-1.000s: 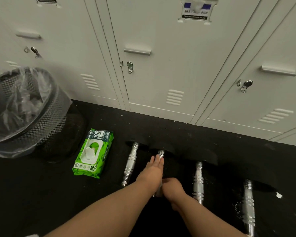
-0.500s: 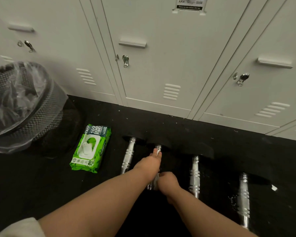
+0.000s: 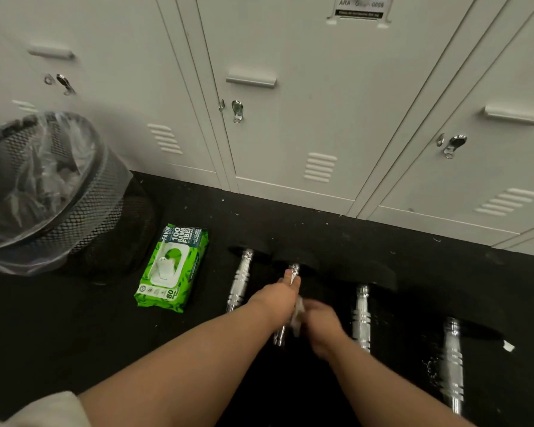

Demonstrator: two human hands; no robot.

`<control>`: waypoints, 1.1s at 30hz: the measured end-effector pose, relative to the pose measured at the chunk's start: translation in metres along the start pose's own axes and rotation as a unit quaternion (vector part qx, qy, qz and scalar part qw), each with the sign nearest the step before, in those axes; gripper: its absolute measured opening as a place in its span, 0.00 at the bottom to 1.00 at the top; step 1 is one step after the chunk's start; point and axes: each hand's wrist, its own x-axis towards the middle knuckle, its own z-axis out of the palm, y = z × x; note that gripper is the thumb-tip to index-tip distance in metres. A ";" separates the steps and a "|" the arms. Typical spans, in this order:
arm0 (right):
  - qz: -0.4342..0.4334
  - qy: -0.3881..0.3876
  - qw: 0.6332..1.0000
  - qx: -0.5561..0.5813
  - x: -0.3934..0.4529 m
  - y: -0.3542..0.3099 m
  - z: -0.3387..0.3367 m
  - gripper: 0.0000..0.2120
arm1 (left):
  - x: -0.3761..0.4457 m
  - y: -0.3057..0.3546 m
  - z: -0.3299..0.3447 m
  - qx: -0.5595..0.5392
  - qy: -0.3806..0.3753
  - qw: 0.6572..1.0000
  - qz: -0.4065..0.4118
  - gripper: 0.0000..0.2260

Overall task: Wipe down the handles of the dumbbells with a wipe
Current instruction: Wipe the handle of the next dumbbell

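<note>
Four dumbbells lie side by side on the black floor, chrome handles pointing at the lockers. My left hand (image 3: pixel 276 297) lies on the second dumbbell handle (image 3: pixel 280 334), fingers stretched along it toward its far end. My right hand (image 3: pixel 319 322), blurred by motion, grips a crumpled white wipe (image 3: pixel 297 317) against the same handle, just right of my left hand. The first handle (image 3: pixel 241 280), third handle (image 3: pixel 362 318) and fourth handle (image 3: pixel 452 365) lie untouched. The black weight heads barely stand out from the floor.
A green pack of wipes (image 3: pixel 171 269) lies left of the dumbbells. A black mesh bin (image 3: pixel 84 211) with a clear liner stands at far left. Grey lockers (image 3: pixel 290 118) line the wall behind. A small white scrap (image 3: pixel 507 346) lies by the fourth dumbbell.
My right hand with the wipe has slid a little along the second handle and is now blurred. My left hand stays on the handle. The view has shifted slightly.
</note>
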 end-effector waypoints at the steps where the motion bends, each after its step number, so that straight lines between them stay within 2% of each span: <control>1: -0.017 0.007 1.000 0.025 0.008 -0.010 -0.002 0.13 | -0.002 0.001 0.000 -0.008 -0.006 1.000 -0.004 0.32; 5: -0.040 0.010 0.998 0.039 0.028 -0.041 -0.005 0.10 | -0.004 -0.002 0.004 -0.019 0.030 0.999 0.016 0.33; 11: 0.050 -0.049 0.996 -0.049 0.012 -0.004 -0.001 0.15 | -0.006 0.000 0.002 0.010 0.036 0.999 0.018 0.32; 16: 0.070 -0.057 0.996 -0.027 0.020 -0.003 0.000 0.16 | -0.006 0.001 0.002 -0.001 0.025 1.000 0.007 0.32; 19: 0.094 -0.099 0.985 -0.103 0.008 0.002 0.004 0.18 | -0.003 0.001 0.002 -0.006 0.014 1.000 -0.004 0.34; 25: 0.054 -0.056 0.961 -0.266 0.004 -0.003 0.002 0.15 | 0.006 0.000 0.008 0.004 0.013 1.000 -0.013 0.34; 28: 0.047 -0.039 0.967 -0.247 0.000 -0.001 0.000 0.15 | 0.007 -0.002 0.010 -0.002 0.019 1.000 -0.008 0.34; 33: 0.072 -0.042 0.989 -0.120 0.000 0.000 0.004 0.21 | 0.002 0.000 0.007 0.005 0.029 1.000 -0.002 0.32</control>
